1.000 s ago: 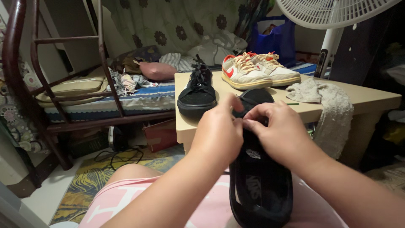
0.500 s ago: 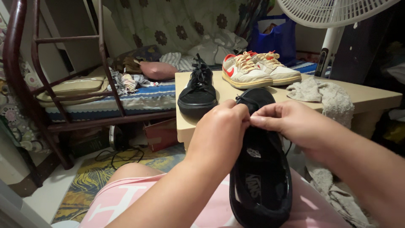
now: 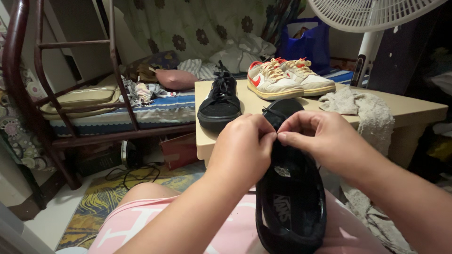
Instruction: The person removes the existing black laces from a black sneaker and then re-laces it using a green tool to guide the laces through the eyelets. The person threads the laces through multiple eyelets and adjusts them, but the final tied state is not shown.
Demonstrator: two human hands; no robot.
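Black low-top skate shoe (image 3: pixel 292 202) lies on the person's lap, heel toward the camera, toe pointing at the table (image 3: pixel 414 109), opening facing up so the insole shows. Left hand (image 3: pixel 242 150) and right hand (image 3: pixel 325 138) meet over the tongue/eyelet area, fingertips touching. Both are pinched closed on what looks like the black lace (image 3: pixel 270 112) (thin and dark on dark, so exactly which strand each hand has can't be made out).

Handling, as a judgement: the shoe is light, w/ a soft fabric upper that gives under the fingers and a stiffer rubber sole. It sits loose on the lap, so it may roll sideways if tugged hard. Best hold for the body is the sole edge or heel collar. The lace is limp and thin, not slippery, and needs a fingertip pinch near the end, since a whole-hand grab won't control it.

Around it: the matching black shoe (image 3: pixel 220 101) stands laced on the table's near-left corner, a pair of white sneakers w/ red trim (image 3: pixel 288 77) sits behind it, and a grey cloth (image 3: pixel 372 117) hangs over the table's right front edge. White fan (image 3: pixel 367 14) at top right, bed w/ metal frame (image 3: pixel 117 94) to the left.
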